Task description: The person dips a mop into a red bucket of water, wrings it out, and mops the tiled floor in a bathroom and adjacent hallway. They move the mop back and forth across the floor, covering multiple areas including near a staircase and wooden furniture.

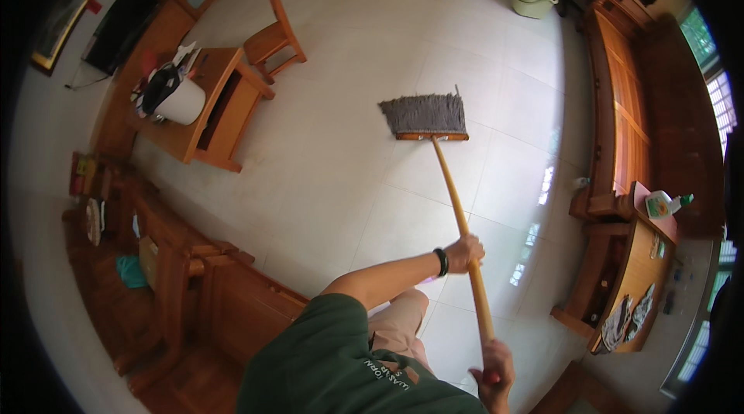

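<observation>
A wide string mop (427, 114) with grey strands and a wooden head bar lies flat on the tiled floor, its strands spread away from me. Its long wooden handle (450, 181) runs back towards my body. My left hand (465, 253), with a dark band at the wrist, is closed around the middle of the handle. Lower down, near the handle's end, my right hand (494, 370) grips it; a bit of red shows there.
Left stand a wooden desk (224, 82) with a white bin on it and a wooden chair (273, 42). Wooden benches (250, 297) line the lower left. At right are a long wooden bench (622, 106) and a side table (633, 274); green buckets (532, 4) stand far off.
</observation>
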Tool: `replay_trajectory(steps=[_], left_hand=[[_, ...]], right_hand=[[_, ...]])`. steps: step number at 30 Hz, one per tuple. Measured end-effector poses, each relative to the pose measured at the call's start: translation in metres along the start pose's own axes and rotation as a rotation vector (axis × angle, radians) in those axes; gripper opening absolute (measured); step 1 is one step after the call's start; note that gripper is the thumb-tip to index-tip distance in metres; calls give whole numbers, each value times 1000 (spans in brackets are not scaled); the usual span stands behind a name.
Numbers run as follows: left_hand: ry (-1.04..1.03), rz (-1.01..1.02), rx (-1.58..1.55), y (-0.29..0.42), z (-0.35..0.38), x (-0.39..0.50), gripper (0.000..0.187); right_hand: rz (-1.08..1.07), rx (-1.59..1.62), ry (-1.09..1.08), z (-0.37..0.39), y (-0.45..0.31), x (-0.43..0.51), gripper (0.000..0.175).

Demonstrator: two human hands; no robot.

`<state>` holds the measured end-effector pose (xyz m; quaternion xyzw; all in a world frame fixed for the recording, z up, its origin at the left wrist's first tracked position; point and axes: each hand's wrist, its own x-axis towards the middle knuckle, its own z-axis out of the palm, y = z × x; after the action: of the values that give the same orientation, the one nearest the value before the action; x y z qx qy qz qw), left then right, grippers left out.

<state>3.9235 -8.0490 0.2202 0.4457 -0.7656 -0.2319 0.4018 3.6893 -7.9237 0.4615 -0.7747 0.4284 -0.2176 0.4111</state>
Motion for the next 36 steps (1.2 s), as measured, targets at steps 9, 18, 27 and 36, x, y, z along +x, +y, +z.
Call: replay_trajectory(steps=[9, 18, 27, 36], left_hand=[[-308, 127, 30, -22, -16, 16, 10], [-399, 72, 261, -257, -101, 133, 5], [-456, -552, 574, -410, -279, 128, 29], [-486, -153, 347, -377, -191, 106, 9]], right_hand=[[622, 632, -233, -12, -20, 14, 76], [777, 385, -358, 62, 14, 295, 72], [639, 455, -398, 267, 60, 536, 69], [509, 40, -456, 175, 107, 404, 74]])
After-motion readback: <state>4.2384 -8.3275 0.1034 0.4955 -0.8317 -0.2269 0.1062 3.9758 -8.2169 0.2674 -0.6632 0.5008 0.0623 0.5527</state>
